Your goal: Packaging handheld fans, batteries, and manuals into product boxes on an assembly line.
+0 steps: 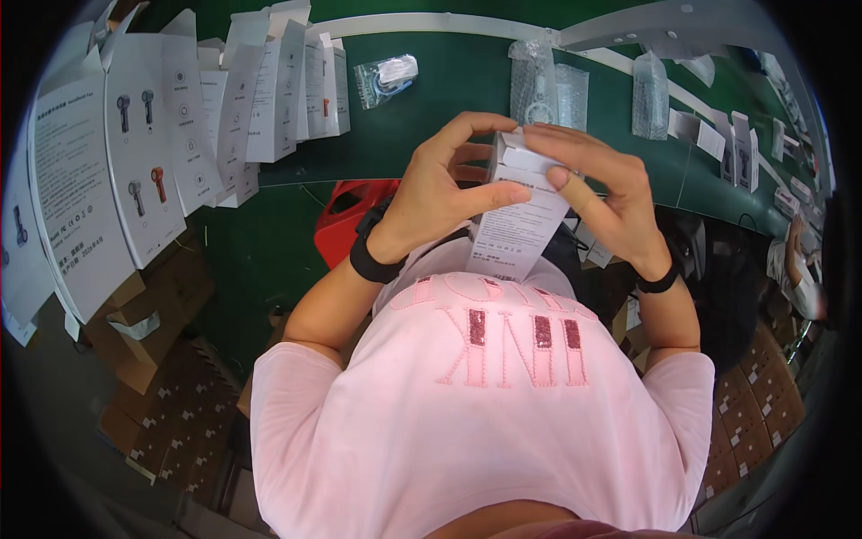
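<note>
A white printed cardboard box [519, 223] stands slightly tilted in front of my chest, at the near edge of the green table. My left hand [449, 175] is closed around its left side, with the thumb across the printed face and the other fingers partly hidden behind it. At the upper right corner, my right hand [606, 180] presses on the top end, fingers over the flap and thumb against the edge. The top [523, 154] looks folded over, and what is inside cannot be seen.
Several open white boxes [144, 135] line the table's left side. A clear bag with a blue cable [388, 81] lies near the middle. Bubble-wrapped items [533, 81] sit beyond my hands, another bubble-wrapped pack [650, 94] farther right. A red plastic thing [346, 220] is beneath the table edge.
</note>
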A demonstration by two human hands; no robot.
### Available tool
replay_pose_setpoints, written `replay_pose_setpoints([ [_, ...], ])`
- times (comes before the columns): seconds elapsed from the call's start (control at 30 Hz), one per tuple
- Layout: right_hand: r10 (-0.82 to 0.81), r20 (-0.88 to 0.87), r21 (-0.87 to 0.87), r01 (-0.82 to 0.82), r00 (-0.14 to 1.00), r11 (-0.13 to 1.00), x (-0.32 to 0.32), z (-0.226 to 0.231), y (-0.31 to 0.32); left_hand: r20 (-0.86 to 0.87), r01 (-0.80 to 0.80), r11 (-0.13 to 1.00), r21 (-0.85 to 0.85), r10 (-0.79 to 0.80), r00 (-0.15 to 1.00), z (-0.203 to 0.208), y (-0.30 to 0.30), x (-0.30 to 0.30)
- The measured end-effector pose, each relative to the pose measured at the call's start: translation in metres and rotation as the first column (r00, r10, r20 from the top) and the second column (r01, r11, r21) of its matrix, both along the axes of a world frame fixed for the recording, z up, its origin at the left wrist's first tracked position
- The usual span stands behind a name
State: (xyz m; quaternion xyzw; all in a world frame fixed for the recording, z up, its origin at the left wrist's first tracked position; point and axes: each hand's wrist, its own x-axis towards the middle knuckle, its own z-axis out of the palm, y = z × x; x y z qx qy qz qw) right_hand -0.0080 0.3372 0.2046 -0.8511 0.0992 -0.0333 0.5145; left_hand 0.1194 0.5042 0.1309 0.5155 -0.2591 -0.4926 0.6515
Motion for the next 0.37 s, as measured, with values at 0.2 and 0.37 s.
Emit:
replay_pose_setpoints([
  [0.2, -0.046, 0.003, 0.017, 0.045, 0.999, 0.999, -0.008, -0.002, -0.010, -0.019, 0.095, 0.994, 0.048, -0.095, 0.995, 0.001, -0.014, 0.006],
  [0.37, 0.038, -0.079, -0.163, -0.051, 0.996, 0.985, -0.012, 0.009, -0.022, -0.002, 0.158, 0.986, 0.046, -0.158, 0.987, 0.000, -0.030, 0.005],
])
